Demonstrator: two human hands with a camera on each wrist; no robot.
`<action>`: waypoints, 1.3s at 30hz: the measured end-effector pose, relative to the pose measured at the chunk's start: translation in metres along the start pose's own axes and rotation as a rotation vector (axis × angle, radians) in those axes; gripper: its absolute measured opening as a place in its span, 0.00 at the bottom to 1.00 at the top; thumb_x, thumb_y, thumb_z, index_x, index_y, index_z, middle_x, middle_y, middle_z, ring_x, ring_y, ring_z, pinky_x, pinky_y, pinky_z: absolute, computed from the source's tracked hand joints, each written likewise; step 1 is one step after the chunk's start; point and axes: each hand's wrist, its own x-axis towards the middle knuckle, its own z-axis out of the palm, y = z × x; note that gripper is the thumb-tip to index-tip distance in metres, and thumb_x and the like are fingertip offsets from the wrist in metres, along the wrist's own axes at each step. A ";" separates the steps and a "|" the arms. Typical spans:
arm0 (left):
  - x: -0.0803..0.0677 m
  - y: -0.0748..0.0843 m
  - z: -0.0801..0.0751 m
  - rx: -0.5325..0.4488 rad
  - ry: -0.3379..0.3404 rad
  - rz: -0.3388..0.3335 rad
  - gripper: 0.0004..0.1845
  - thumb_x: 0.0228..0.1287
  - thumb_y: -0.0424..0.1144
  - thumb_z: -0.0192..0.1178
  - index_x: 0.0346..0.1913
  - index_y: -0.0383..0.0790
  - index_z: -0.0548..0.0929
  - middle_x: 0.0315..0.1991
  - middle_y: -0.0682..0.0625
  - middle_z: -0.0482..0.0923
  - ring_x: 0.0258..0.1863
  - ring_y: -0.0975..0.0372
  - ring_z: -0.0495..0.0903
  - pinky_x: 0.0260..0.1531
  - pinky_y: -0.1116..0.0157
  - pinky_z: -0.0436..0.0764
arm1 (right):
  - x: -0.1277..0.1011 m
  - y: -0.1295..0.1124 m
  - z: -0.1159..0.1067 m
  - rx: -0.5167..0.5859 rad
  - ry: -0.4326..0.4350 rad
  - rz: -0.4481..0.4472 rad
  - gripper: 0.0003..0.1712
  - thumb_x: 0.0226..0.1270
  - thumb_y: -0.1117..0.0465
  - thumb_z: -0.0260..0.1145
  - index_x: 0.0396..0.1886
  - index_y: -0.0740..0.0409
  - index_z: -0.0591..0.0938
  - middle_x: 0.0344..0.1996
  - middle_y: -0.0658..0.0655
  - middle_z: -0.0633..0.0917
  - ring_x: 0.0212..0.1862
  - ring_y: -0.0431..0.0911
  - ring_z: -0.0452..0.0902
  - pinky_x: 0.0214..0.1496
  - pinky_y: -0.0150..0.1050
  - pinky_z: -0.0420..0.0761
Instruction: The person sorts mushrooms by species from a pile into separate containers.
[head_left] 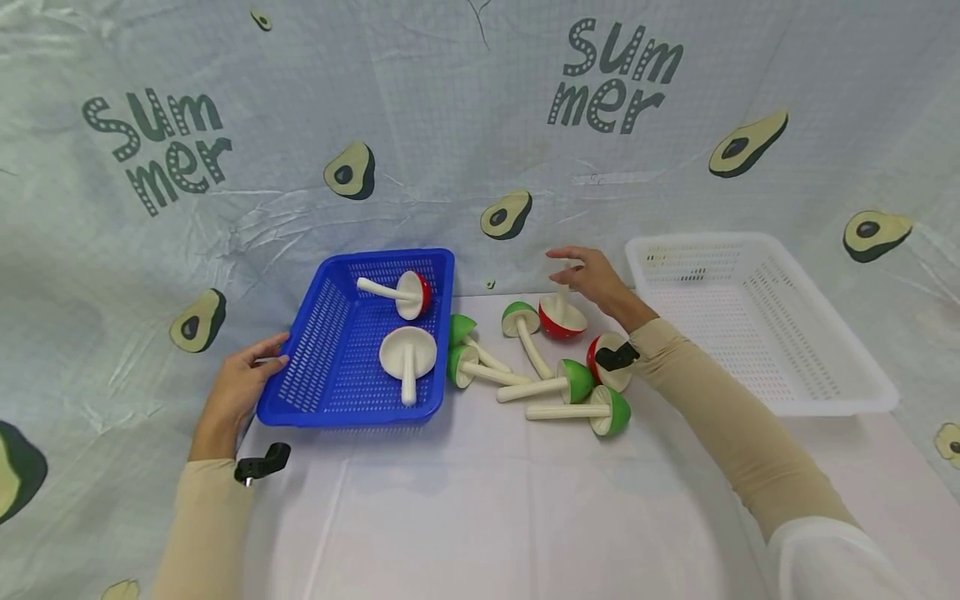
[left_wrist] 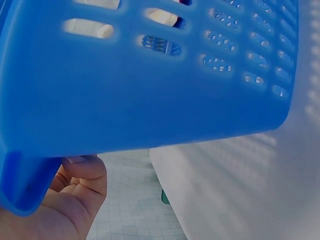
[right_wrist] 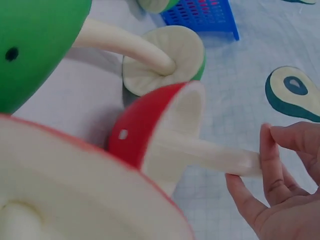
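Note:
My right hand [head_left: 572,268] pinches the tip of the cream stem of a red-capped toy mushroom [head_left: 562,319], which stands cap down on the white table. In the right wrist view my right hand's [right_wrist: 256,165] thumb and finger meet on the stem end of this red mushroom [right_wrist: 142,125]. My left hand [head_left: 266,357] grips the left rim of a blue basket [head_left: 315,367]; the left wrist view shows its thumb [left_wrist: 82,175] under the blue basket's [left_wrist: 150,75] wall. Two mushrooms lie in it, a red-capped one [head_left: 408,293] and one showing its pale underside [head_left: 407,354].
Several green-capped mushrooms [head_left: 577,382] and another red one [head_left: 606,358] lie between the blue basket and my right forearm. A white basket [head_left: 757,325] stands at the right. An avocado-print cloth backs the table.

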 end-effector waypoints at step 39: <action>0.002 -0.002 0.001 0.001 0.003 -0.003 0.27 0.79 0.42 0.52 0.77 0.45 0.66 0.70 0.36 0.64 0.55 0.52 0.71 0.36 0.79 0.76 | -0.044 -0.025 -0.027 -0.517 -0.339 0.213 0.19 0.69 0.64 0.67 0.55 0.71 0.82 0.42 0.65 0.89 0.44 0.52 0.86 0.48 0.44 0.85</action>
